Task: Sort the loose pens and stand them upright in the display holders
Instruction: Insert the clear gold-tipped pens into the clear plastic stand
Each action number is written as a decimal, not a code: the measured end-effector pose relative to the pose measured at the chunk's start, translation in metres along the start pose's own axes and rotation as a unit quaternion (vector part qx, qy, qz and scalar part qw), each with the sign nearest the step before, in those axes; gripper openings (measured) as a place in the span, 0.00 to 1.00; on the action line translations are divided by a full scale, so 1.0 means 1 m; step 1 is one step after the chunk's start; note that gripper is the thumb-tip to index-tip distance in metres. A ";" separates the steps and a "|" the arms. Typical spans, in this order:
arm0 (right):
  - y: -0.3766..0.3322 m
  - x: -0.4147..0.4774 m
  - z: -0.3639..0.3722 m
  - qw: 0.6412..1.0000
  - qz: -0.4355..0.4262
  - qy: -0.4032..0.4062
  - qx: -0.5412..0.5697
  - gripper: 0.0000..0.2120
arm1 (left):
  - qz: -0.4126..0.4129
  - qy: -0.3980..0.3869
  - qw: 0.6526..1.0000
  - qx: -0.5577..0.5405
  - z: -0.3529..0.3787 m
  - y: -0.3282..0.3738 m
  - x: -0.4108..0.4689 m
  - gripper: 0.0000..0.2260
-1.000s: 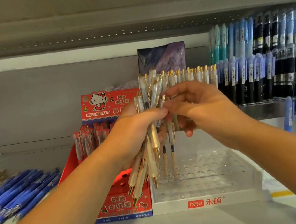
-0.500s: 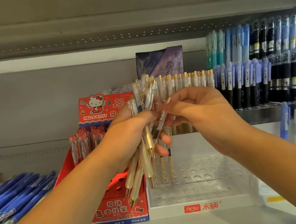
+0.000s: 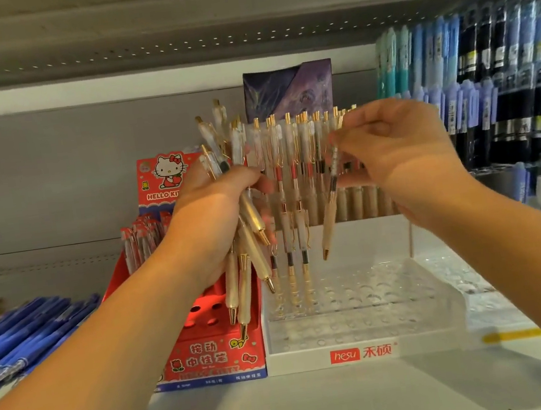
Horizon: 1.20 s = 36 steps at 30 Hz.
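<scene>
- Head view puts us before a shop shelf, with the tiered clear acrylic pen holder on its white base point(image 3: 398, 324) at six o'clock of the frame's centre.
- Our left hand point(image 3: 216, 219), at nine o'clock of centre, is clenched round a bundle of pearly cream pens with gold tips and clips point(image 3: 243, 287). The bundle fans out, tips down, over the seam between the holder and the red cartoon-cat cardboard display box point(image 3: 210, 359) beside it.
- Our right hand point(image 3: 403, 153), at two o'clock of centre, pinches a single cream pen with a gold tip point(image 3: 328, 217) by its upper barrel. The pen hangs nearly upright, tip down, above the holder's open sockets and clear of them.
- Done so far, by our reading: a full row of matching pens point(image 3: 290, 147) stands along the holder's back tier at twelve o'clock, and three more point(image 3: 291, 271) stand at the left end of a lower tier.
- Left to do: most sockets in the lower tiers look empty, the single pen is not yet seated, and the whole bundle waits. We judge this holder under half filled.
- Loose dark-blue pens point(image 3: 21, 337) lie flat on the shelf at eight o'clock, so the sorting there looks untouched too.
</scene>
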State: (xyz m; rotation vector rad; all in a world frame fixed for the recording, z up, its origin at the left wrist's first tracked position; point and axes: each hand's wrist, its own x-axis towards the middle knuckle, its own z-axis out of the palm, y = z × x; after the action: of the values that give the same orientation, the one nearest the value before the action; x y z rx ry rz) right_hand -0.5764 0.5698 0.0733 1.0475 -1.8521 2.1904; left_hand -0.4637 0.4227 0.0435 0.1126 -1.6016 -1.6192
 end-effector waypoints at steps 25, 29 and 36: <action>-0.003 -0.005 0.009 0.860 0.055 -0.231 -0.451 0.08 | -0.009 -0.025 0.998 0.049 -0.002 -0.005 0.001 0.03; -0.002 -0.006 0.005 0.837 0.002 -0.222 -0.501 0.10 | -0.019 -0.081 0.996 0.038 -0.001 -0.004 -0.002 0.11; 0.001 -0.012 0.002 0.972 -0.074 -0.150 -0.165 0.04 | -0.025 -0.146 0.989 0.030 0.002 -0.005 -0.007 0.09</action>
State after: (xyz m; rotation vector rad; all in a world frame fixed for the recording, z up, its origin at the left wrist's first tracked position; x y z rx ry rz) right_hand -0.5672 0.5716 0.0661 1.4474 -2.0826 1.6379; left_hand -0.4627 0.4274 0.0363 -0.0553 -1.8837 -1.6854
